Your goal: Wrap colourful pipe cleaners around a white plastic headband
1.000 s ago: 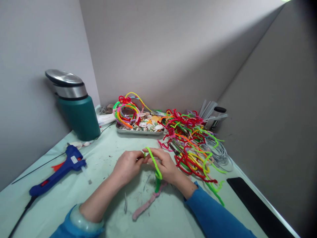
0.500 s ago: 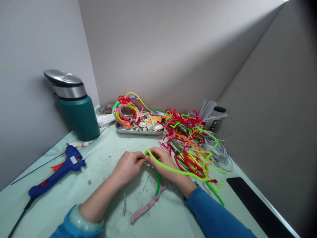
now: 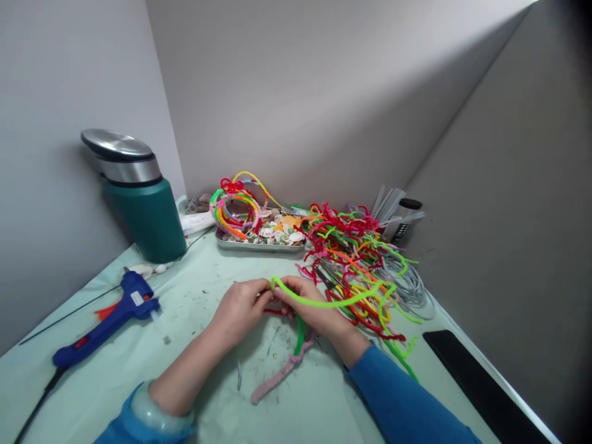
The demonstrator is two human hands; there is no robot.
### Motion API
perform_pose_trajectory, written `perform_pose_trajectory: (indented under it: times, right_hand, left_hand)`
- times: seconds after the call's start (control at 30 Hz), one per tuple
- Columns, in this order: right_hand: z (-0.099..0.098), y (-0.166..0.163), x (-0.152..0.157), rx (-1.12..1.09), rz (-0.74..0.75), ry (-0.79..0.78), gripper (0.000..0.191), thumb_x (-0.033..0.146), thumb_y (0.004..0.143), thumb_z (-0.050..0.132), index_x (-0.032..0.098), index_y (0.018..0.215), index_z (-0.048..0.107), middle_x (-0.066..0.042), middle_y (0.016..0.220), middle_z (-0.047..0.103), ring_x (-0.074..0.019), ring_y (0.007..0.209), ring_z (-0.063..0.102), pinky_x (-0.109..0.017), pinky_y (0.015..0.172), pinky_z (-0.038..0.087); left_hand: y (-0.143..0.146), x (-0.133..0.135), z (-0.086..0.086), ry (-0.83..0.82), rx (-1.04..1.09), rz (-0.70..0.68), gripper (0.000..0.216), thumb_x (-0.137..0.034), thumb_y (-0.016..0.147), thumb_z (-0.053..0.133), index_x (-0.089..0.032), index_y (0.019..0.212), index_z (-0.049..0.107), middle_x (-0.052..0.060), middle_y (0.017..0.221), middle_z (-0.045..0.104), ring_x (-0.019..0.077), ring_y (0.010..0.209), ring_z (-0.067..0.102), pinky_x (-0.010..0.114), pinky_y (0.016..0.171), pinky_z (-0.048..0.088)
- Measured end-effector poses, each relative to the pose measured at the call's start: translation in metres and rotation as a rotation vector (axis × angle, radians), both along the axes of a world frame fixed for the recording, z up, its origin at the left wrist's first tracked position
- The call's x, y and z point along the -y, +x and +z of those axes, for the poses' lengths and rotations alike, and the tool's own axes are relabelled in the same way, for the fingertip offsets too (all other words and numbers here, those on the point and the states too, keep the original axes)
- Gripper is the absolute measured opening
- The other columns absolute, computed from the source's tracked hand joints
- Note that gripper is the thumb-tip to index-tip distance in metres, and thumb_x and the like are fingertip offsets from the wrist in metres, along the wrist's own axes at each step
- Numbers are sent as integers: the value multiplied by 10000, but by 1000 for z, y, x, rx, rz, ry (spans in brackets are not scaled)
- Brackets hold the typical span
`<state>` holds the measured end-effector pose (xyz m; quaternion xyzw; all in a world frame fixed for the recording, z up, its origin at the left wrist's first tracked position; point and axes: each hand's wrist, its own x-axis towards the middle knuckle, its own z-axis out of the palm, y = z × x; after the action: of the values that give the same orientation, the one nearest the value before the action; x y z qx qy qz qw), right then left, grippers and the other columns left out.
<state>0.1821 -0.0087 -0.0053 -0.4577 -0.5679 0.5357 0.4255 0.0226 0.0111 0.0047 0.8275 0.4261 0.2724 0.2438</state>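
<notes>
My left hand (image 3: 243,306) and my right hand (image 3: 306,302) meet over the middle of the table, fingertips pinched close together. Between them is the bent end of a lime-green pipe cleaner (image 3: 324,303), whose long free part arcs over my right hand and wrist to the right. Under my right hand hangs a darker green pipe cleaner (image 3: 300,336), joined to a fuzzy pink pipe cleaner (image 3: 277,380) that slants down to the left. A short red piece (image 3: 274,312) shows below my fingertips. The exact grip is partly hidden by the fingers.
A blue glue gun (image 3: 108,314) lies at left before a green bottle (image 3: 147,216). Behind my hands stands a metal tray (image 3: 259,247) of shells. To the right are heaped pipe cleaners (image 3: 345,225), scissors (image 3: 325,275), a grey wire coil (image 3: 409,287) and a black strip (image 3: 481,382).
The lime-green pipe cleaner's free part has swung upward, off my right forearm. A red piece now shows under my fingers, and the hanging pink piece has shifted slightly right and up.
</notes>
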Motion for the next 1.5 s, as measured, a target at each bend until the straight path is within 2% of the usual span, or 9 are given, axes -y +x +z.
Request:
perform_pose_trajectory:
  times: [0.13,0.3,0.53,0.73,0.87,1.1,1.23,1.4,1.5]
  right_hand:
    - [0,0,0,-98,-25,-110,260,390,699,636,153,787,575,49,545,485,-63,442,428,-169,377,319]
    - [1,1,1,-198,-22,-186,261,355,671,667,140,797,589,24,618,526,-44,452,423,-149,369,294]
    - [4,2,1,-279,21,-202,249,346,668,679,134,745,572,34,593,498,-33,440,409,-144,367,281]
    - [2,1,-1,-248,9,-203,248,338,662,678,134,727,553,41,567,468,-44,435,396,-150,350,256]
    - [0,0,1,-213,28,-148,214,333,705,639,145,755,551,44,582,461,-49,465,403,-152,374,269]
    - [1,1,3,-67,25,-88,165,326,754,574,165,759,542,65,578,435,-37,438,365,-160,412,281]
    - [1,2,4,40,23,-38,146,317,788,531,173,809,547,57,597,443,-52,475,391,-165,435,300]
    - [-5,1,2,166,-3,54,120,277,793,516,168,766,558,40,603,473,-71,513,399,-176,448,303]
    - [-7,0,2,178,-28,69,118,279,800,507,174,779,556,40,609,469,-75,528,400,-177,458,305]
  left_hand:
    - [-1,-1,0,-47,52,-17,234,-245,820,405,-201,771,630,-1,734,658,121,665,558,200,620,355]
    - [-1,-1,1,-72,60,-19,253,-251,824,407,-203,775,650,2,732,665,123,666,567,200,623,370]
    - [1,0,3,-30,90,-60,258,-218,825,411,-209,872,664,21,850,677,135,771,585,205,699,394]
    - [1,2,5,12,100,9,187,-245,796,470,-206,815,652,-2,786,665,117,684,557,199,634,375]
    - [2,3,6,32,72,39,203,-264,801,454,-193,770,642,-2,718,645,113,638,533,203,601,360]
    - [1,4,4,62,32,69,224,-272,815,426,-186,776,629,12,712,631,120,640,526,204,565,336]
    - [1,4,3,76,35,62,217,-269,819,426,-188,756,617,0,677,614,111,609,510,199,566,329]
    - [2,3,2,75,34,70,207,-274,820,427,-186,738,596,-10,655,596,106,587,490,199,557,315]
    - [2,3,2,72,32,75,203,-273,819,429,-189,740,595,-16,644,587,104,579,482,200,550,310]
